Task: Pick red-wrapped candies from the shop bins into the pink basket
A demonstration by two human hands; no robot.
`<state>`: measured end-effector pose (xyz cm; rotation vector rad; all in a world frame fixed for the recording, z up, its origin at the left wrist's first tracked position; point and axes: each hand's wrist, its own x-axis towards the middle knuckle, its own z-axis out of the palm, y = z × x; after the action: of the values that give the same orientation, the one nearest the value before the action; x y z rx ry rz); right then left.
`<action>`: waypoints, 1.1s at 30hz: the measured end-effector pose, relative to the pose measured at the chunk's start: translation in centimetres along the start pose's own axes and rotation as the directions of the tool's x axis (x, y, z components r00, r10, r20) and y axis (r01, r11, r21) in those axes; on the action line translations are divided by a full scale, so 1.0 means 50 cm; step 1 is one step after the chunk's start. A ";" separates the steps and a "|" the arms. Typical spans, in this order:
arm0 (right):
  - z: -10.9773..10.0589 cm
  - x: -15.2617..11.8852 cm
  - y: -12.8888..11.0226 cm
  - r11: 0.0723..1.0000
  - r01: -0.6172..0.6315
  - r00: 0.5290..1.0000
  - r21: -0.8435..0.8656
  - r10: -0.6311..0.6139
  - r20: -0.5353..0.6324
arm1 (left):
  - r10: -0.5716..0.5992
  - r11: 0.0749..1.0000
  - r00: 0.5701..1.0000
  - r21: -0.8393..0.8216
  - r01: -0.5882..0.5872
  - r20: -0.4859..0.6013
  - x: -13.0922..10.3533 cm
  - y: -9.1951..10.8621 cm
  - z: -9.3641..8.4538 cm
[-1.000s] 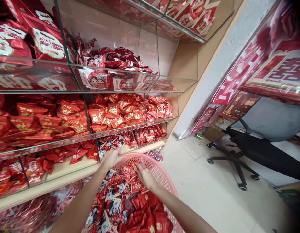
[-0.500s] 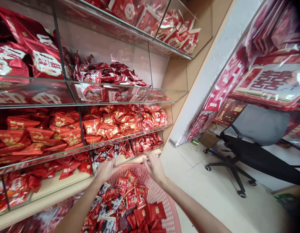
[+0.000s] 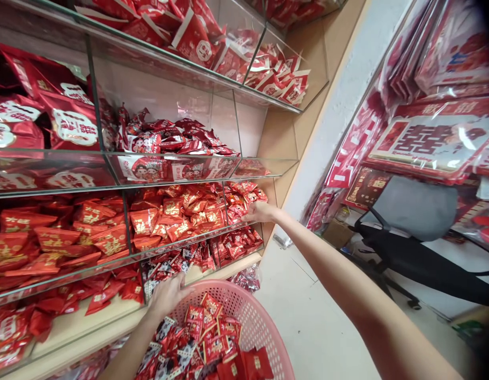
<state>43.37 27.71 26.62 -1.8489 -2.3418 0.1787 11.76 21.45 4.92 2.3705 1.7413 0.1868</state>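
A pink perforated basket (image 3: 264,327) holds many small red packets (image 3: 215,345) and some black-and-white ones. At its upper left rim rests my left hand (image 3: 167,293), fingers bent toward the edge; whether they grip the rim is hard to make out. My right hand (image 3: 259,212) reaches to the right-hand compartment of the shelf, its fingertips at the small red packets (image 3: 238,198) there. What lies between those fingertips is too small to tell.
Glass-fronted shelves (image 3: 165,245) with red packets fill the left and middle. A black office chair (image 3: 411,253) stands at the right, below hanging red decorations (image 3: 430,137). Pale floor tiles (image 3: 308,306) lie right of the basket.
My right hand has left the basket's far rim and moved up to the right-hand shelf compartment. My left hand stays near the rim. The view has shifted slightly.
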 end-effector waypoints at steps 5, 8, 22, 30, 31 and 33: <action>0.006 0.002 0.000 0.978 0.181 0.980 -0.101 -0.188 -0.062 | 0.006 1.000 1.000 0.016 -0.006 -0.003 -0.003 0.002 -0.004; 0.016 -0.005 0.018 0.959 0.247 0.953 -0.138 -0.266 -0.145 | 0.003 1.000 1.000 0.014 -0.003 0.005 -0.005 0.002 -0.005; 0.009 0.061 -0.024 0.960 0.214 0.932 -0.181 -0.256 -0.258 | -0.015 1.000 1.000 0.003 0.015 -0.005 -0.004 0.003 -0.003; 0.029 0.092 -0.050 0.964 0.171 0.942 -0.206 -0.221 -0.253 | -0.047 0.999 0.999 -0.010 0.047 0.008 -0.014 0.012 -0.012; 0.032 0.089 -0.044 0.967 0.185 0.930 -0.177 -0.230 -0.287 | -0.045 0.999 0.999 -0.018 0.046 0.006 -0.015 0.013 -0.013; 0.036 0.075 -0.030 0.974 0.218 0.896 -0.065 -0.226 -0.384 | -0.037 0.999 0.999 -0.035 0.037 0.001 -0.018 0.014 -0.015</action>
<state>40.71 31.03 25.29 -1.4420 -2.2461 -0.2222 11.99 20.43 5.84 2.3116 1.7659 0.2096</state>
